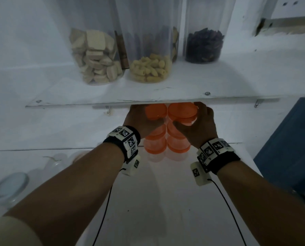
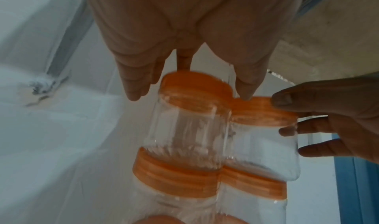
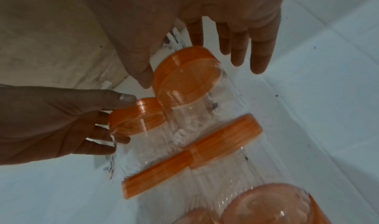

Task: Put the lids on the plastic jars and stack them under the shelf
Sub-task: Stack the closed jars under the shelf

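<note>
Two stacks of clear plastic jars with orange lids stand side by side on the white counter [image 1: 148, 201], under the white shelf [image 1: 112, 96]. My left hand [image 1: 144, 119] grips the top left jar [image 2: 190, 127], thumb by its lid and fingers round the body. My right hand [image 1: 196, 118] grips the top right jar [image 2: 264, 146] the same way, thumb on the lid rim. The two top jars touch each other and sit on the lidded jars below [image 1: 155, 144]. The tops of the stacks are close under the shelf board.
On the shelf stand tall clear canisters with biscuits [image 1: 94, 55], pasta [image 1: 151, 70] and dark dried food [image 1: 204, 47]. A glass jar [image 1: 9, 185] and other clear items lie at the counter's left. A blue cabinet [image 1: 290, 148] closes the right side.
</note>
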`<action>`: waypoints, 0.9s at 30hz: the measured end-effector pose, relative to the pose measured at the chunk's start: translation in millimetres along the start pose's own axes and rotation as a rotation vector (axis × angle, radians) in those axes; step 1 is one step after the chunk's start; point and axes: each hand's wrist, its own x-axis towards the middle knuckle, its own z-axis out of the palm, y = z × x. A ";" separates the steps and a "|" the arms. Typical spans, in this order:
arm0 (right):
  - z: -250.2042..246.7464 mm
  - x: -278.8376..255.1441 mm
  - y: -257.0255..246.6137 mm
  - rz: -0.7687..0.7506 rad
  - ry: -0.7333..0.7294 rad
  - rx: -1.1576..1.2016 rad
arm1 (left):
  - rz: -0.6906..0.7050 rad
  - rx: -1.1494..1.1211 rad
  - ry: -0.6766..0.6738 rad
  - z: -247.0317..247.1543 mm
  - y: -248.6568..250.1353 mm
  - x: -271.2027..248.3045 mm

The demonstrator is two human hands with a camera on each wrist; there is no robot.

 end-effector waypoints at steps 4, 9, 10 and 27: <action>-6.4 -23.9 -17.8 -0.124 0.121 0.010 | -0.029 0.094 0.010 -29.9 -11.6 -17.0; 12.5 -83.4 -67.1 -0.215 -0.180 0.134 | -0.039 0.126 0.074 -114.7 -52.9 -72.9; 23.0 -96.3 -76.7 -0.227 -0.273 0.143 | -0.043 0.155 0.074 -134.4 -64.7 -88.1; 185.8 -316.4 -203.0 -0.399 -1.053 -0.197 | -0.304 0.406 -0.279 -273.8 -279.6 -319.2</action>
